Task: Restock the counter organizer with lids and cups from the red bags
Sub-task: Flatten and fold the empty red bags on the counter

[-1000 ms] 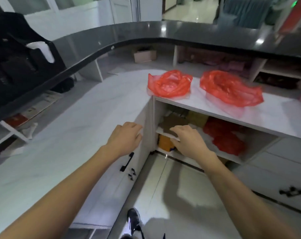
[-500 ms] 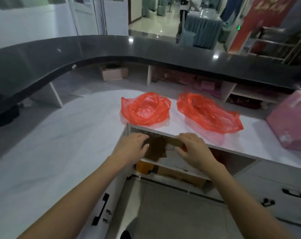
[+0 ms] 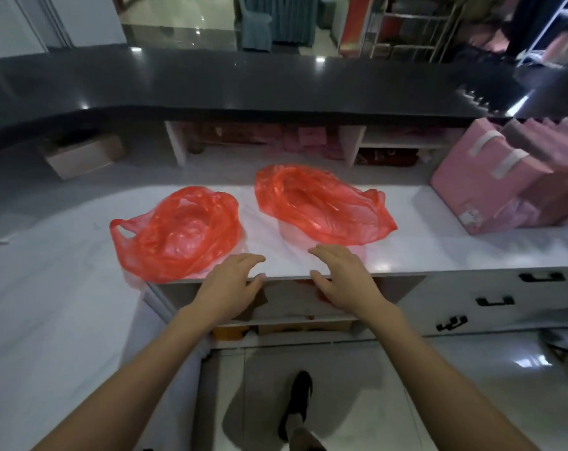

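Two crumpled translucent red plastic bags lay on the white marble-patterned counter [image 3: 406, 255], a little apart. The left red bag [image 3: 178, 232] sat at the counter's front edge; the right red bag [image 3: 321, 206] lay farther back. The left hand [image 3: 229, 286] hovered at that front edge, just beside the left bag, fingers loosely spread, holding nothing. The right hand [image 3: 344, 276] was just in front of the right bag, fingers straight and close together, empty. Pink gift boxes [image 3: 490, 183] stood at the counter's right end.
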The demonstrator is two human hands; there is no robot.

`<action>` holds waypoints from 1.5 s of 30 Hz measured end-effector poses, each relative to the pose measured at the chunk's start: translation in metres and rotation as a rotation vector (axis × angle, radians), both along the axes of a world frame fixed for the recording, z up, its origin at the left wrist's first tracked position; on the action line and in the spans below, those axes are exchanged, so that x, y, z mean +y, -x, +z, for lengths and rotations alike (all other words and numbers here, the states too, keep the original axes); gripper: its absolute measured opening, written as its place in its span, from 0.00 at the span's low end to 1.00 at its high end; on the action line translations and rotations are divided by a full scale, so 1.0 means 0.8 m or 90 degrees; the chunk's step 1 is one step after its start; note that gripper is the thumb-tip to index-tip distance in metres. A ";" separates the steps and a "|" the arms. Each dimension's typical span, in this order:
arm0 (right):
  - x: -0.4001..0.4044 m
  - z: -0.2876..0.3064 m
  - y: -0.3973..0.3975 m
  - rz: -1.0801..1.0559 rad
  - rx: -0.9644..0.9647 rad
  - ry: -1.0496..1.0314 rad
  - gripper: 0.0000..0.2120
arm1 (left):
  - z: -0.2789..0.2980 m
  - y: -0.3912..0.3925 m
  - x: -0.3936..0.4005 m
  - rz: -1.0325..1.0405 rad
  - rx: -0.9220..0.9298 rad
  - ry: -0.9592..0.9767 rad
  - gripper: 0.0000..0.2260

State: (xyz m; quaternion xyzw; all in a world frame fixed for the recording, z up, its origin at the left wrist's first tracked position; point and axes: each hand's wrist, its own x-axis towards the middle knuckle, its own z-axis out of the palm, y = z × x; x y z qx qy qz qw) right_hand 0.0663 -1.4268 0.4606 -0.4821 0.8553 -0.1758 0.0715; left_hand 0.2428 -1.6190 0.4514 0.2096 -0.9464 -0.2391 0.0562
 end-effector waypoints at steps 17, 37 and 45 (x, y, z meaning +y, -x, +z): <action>-0.190 0.012 0.202 0.148 0.027 0.019 0.25 | 0.008 0.161 -0.107 0.152 -0.033 -0.011 0.18; -0.307 -0.007 0.253 0.188 0.108 -0.097 0.29 | -0.041 0.293 -0.265 0.183 0.063 -0.271 0.21; -0.297 -0.036 0.262 0.107 0.077 -0.007 0.23 | -0.077 0.350 -0.283 0.133 0.079 -0.330 0.21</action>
